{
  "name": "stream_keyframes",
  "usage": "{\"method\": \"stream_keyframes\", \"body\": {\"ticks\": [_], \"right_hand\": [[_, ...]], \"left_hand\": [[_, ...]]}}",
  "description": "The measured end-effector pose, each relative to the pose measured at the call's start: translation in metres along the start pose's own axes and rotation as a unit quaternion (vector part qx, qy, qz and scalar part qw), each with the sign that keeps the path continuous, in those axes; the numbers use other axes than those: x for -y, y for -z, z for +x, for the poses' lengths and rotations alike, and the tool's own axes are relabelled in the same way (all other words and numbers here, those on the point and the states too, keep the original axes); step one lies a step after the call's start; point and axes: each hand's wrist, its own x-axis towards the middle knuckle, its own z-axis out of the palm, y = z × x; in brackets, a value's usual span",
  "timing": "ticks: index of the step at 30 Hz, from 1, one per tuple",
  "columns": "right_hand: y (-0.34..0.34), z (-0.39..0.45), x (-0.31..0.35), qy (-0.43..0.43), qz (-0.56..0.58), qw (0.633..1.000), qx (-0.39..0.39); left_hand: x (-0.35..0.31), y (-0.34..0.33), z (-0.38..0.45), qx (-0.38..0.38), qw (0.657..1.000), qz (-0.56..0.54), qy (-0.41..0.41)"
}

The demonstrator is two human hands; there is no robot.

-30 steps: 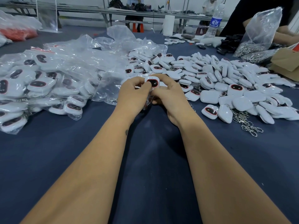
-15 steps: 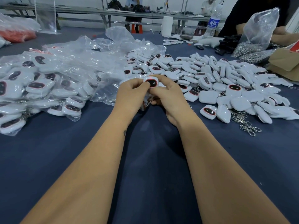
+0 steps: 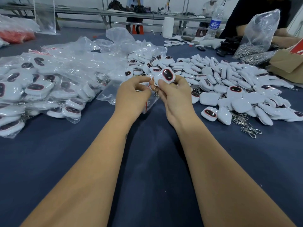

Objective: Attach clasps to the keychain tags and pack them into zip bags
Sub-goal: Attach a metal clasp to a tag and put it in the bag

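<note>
So the right hand [image 3: 173, 94] is pinching a white keychain tag [image 3: 165, 77] just above the blue bench [image 3: 147, 161], dark oval face up toward the camera, long axis tilted up-left to down-right, metal clasp [image 3: 155, 92] dangling below it. The left hand [image 3: 132, 94] is curled right beside the tag, fingertips pinched on a clear zip bag [image 3: 147, 102]. Loose tags [image 3: 229, 89] are piled right of the held tag, bagged ones [image 3: 41, 89] left.

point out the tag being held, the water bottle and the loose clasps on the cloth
held keychain tag [image 3: 167, 75]: head view, on its dark oval face.
water bottle [image 3: 215, 23]: head view, on its blue label.
loose clasps [image 3: 246, 124]: head view, on the metal chain tangle beside the tag pile.
</note>
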Motion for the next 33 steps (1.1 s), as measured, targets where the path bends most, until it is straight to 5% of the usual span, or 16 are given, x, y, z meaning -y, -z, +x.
{"method": "stream_keyframes", "body": {"ticks": [6, 12, 17, 26, 33], "right_hand": [[0.0, -0.003, -0.004, 0.082, -0.185, 0.979, 0.002], [-0.001, -0.007, -0.005, 0.119, -0.324, 0.939, 0.005], [0.002, -0.004, -0.008, 0.176, -0.49, 0.854, 0.013], [0.007, -0.002, -0.012, 0.116, -0.5, 0.854, 0.084], [-0.007, -0.01, -0.009, 0.09, -0.306, 0.934, 0.158]], "left_hand": [[-0.003, 0.001, 0.001, -0.021, 0.999, 0.007, 0.033], [-0.012, 0.006, -0.002, -0.066, 0.988, -0.113, 0.087], [-0.012, 0.009, 0.001, -0.108, 0.991, -0.073, 0.017], [-0.016, 0.008, -0.002, -0.115, 0.992, -0.036, -0.045], [-0.016, 0.009, -0.009, -0.189, 0.958, 0.125, -0.174]]}}
